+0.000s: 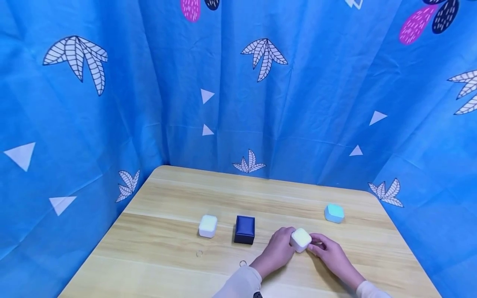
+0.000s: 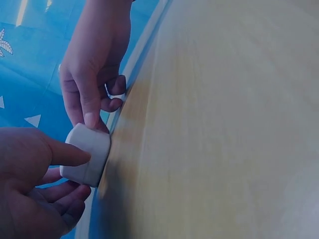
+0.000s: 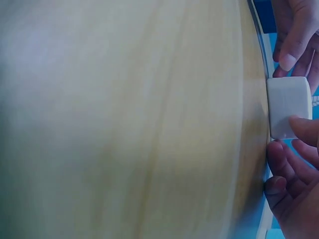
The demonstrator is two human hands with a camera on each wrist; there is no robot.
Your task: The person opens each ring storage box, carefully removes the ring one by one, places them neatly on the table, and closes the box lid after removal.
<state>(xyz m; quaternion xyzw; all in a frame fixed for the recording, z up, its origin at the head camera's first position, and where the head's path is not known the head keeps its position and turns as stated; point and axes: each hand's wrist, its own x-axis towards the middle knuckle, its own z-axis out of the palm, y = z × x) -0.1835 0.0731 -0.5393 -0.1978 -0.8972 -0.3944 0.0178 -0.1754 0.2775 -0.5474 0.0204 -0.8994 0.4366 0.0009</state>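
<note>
A small closed box, cream-white with rounded corners [image 1: 300, 239], is held between both hands above the right part of the table. My left hand [image 1: 277, 250] grips it from the left; in the left wrist view that hand's thumb [image 2: 72, 155] lies along the box's side, across from the fingers. From the right, my right hand [image 1: 331, 256] pinches the box, its thumb [image 3: 305, 130] on the side and its other fingers curled beneath. A seam runs round the box [image 2: 87, 154]. What is inside cannot be seen.
On the wooden table [image 1: 149, 231] stand a white box [image 1: 208, 226], a dark blue box [image 1: 244, 230] and a turquoise box [image 1: 334, 213], farther back right. One ring [image 1: 199, 250] lies before the white box, another ring [image 1: 243, 260] near my left sleeve. Blue curtains [image 1: 316, 103] surround the table.
</note>
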